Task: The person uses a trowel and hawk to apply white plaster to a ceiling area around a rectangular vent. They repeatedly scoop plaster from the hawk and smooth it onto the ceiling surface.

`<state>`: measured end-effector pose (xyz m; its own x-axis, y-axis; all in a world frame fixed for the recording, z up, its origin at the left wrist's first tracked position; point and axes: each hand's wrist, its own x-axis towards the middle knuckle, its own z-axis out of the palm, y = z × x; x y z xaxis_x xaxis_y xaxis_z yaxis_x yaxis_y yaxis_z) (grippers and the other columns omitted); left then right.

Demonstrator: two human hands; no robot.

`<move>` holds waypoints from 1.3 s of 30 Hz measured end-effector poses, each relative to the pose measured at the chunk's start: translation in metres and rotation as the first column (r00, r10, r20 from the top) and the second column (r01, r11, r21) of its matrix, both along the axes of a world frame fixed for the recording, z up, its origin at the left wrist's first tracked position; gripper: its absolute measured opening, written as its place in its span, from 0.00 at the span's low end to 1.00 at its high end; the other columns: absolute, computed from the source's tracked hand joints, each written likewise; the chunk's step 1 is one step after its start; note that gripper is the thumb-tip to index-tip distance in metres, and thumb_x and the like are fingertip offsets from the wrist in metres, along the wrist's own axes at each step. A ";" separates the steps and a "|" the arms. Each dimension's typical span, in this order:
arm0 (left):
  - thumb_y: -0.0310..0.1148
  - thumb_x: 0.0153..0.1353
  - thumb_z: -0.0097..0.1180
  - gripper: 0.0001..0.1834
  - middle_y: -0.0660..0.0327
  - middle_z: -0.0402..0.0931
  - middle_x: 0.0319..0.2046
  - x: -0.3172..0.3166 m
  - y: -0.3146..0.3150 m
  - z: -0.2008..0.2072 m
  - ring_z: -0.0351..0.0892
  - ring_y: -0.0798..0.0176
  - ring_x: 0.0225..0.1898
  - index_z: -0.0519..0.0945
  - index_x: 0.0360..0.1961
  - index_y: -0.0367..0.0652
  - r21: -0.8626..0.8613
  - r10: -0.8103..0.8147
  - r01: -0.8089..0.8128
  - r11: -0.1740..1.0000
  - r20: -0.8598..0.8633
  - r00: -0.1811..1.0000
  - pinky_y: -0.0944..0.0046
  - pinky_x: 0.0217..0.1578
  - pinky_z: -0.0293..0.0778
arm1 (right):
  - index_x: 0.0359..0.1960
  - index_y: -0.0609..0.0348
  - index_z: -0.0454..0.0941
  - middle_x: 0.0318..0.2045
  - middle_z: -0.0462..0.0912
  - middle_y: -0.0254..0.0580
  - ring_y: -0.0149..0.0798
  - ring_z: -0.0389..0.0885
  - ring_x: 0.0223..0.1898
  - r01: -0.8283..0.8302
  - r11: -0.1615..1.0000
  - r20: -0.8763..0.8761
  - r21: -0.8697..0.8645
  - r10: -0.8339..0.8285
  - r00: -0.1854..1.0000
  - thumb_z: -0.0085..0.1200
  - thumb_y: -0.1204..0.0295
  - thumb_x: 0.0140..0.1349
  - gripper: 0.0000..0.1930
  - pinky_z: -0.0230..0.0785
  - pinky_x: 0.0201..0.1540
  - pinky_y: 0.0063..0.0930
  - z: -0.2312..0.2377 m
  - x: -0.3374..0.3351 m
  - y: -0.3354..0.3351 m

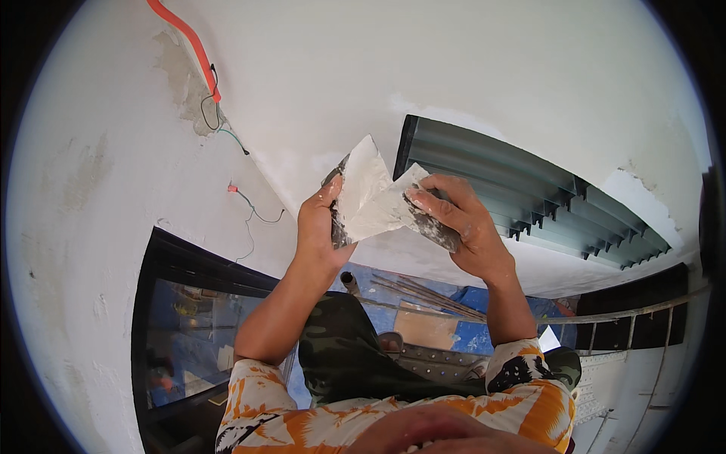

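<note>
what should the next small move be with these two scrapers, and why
Probably draw the right scraper across the left scraper to gather the white paste: paste coats both blades, their edges appear to meet, and the left hand and right hand each already grip one.

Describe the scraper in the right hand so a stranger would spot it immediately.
Find the dark slatted panel right of centre. Beside its left end, the right hand grips a paste-smeared scraper. Unlike the other scraper, in the left hand, its dark grip sits on its right side.
</note>
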<state>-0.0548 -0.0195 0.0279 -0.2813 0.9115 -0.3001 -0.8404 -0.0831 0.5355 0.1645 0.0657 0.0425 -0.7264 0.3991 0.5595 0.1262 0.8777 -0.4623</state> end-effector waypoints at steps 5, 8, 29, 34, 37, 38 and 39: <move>0.33 0.72 0.48 0.14 0.57 0.79 0.48 -0.008 -0.006 0.005 0.81 0.61 0.48 0.74 0.54 0.37 0.180 0.299 -0.267 0.947 -0.178 0.938 0.57 0.50 0.79 | 0.51 0.47 0.84 0.48 0.79 0.41 0.52 0.77 0.51 0.042 0.984 -0.092 0.171 -0.026 0.995 0.62 0.83 0.46 0.27 0.73 0.51 0.42 0.013 0.023 0.007; 0.31 0.72 0.50 0.10 0.59 0.79 0.44 0.005 -0.004 0.003 0.80 0.66 0.45 0.75 0.49 0.38 0.267 0.437 -0.361 0.894 -0.329 0.837 0.62 0.48 0.78 | 0.49 0.46 0.85 0.48 0.79 0.42 0.52 0.78 0.50 -0.064 0.923 -0.076 0.379 0.100 0.992 0.64 0.78 0.44 0.25 0.73 0.50 0.45 0.019 0.021 -0.008; 0.34 0.74 0.47 0.21 0.54 0.77 0.54 0.035 -0.066 0.041 0.80 0.55 0.52 0.71 0.61 0.30 0.167 0.378 -0.347 0.923 -0.226 0.898 0.53 0.52 0.79 | 0.51 0.67 0.76 0.37 0.79 0.33 0.30 0.76 0.37 -0.112 0.546 -0.551 -0.830 -0.773 0.313 0.50 0.71 0.72 0.13 0.72 0.48 0.28 -0.078 0.007 0.080; 0.36 0.74 0.45 0.21 0.54 0.78 0.53 0.068 -0.063 0.015 0.80 0.55 0.52 0.71 0.61 0.31 0.064 0.238 -0.231 0.971 -0.168 0.957 0.53 0.53 0.78 | 0.65 0.67 0.66 0.57 0.68 0.51 0.46 0.68 0.54 0.609 0.555 -0.694 -0.567 -0.720 0.010 0.51 0.81 0.66 0.25 0.67 0.56 0.39 -0.100 -0.020 0.188; 0.37 0.74 0.45 0.22 0.54 0.77 0.54 0.069 -0.052 0.006 0.80 0.54 0.53 0.71 0.61 0.32 0.016 0.200 -0.200 0.980 -0.173 0.964 0.53 0.53 0.78 | 0.69 0.64 0.63 0.60 0.62 0.53 0.54 0.61 0.59 0.729 0.305 -0.550 -0.612 -0.827 -0.116 0.54 0.85 0.62 0.32 0.61 0.61 0.42 -0.110 -0.084 0.217; 0.37 0.74 0.45 0.22 0.55 0.77 0.54 0.067 -0.048 0.003 0.80 0.54 0.53 0.71 0.61 0.33 0.026 0.191 -0.189 0.982 -0.160 0.969 0.53 0.53 0.78 | 0.69 0.63 0.63 0.59 0.63 0.52 0.54 0.61 0.59 0.777 0.288 -0.554 -0.560 -0.827 -0.093 0.55 0.85 0.60 0.33 0.60 0.62 0.43 -0.116 -0.108 0.215; 0.38 0.74 0.45 0.22 0.55 0.76 0.56 0.065 -0.044 0.001 0.79 0.54 0.55 0.70 0.62 0.34 0.003 0.197 -0.200 0.980 -0.174 0.965 0.51 0.55 0.77 | 0.69 0.61 0.64 0.58 0.64 0.51 0.55 0.60 0.58 0.817 0.287 -0.582 -0.500 -0.810 -0.072 0.57 0.86 0.58 0.35 0.58 0.63 0.44 -0.122 -0.128 0.208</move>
<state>0.0107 -0.0638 0.0288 -0.5048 0.8281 -0.2436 -0.7024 -0.2300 0.6736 0.0366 0.2735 -0.0798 0.6983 0.4174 0.5816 0.4432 0.3859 -0.8091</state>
